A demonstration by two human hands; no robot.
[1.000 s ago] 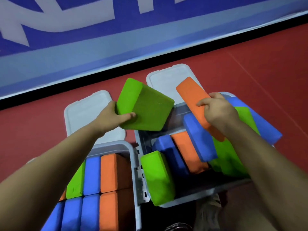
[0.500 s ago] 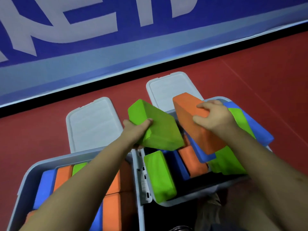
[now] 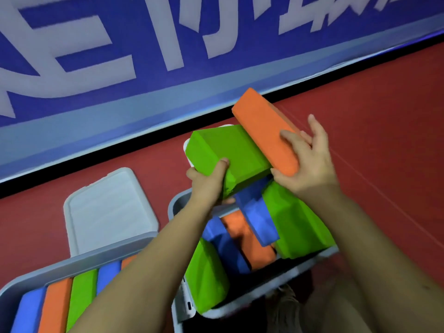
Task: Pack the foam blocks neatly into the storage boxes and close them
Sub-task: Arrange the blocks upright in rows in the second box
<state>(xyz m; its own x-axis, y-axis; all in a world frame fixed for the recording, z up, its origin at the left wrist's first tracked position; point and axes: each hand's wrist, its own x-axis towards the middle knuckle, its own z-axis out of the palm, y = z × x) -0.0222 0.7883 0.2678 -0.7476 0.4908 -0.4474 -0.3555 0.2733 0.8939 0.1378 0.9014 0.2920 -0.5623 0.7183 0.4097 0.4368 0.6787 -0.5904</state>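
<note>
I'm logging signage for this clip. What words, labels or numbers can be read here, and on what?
Blue banner along the wall: large white characters, cropped by the frame and blurred, not readable.
Foam blocks, storage boxes and lids: no text visible.

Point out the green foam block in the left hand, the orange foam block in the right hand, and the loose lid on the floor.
green foam block [image 3: 230, 150], head view, top face.
orange foam block [image 3: 262, 126], head view, broad face.
lid [image 3: 108, 210], head view, centre panel.
</note>
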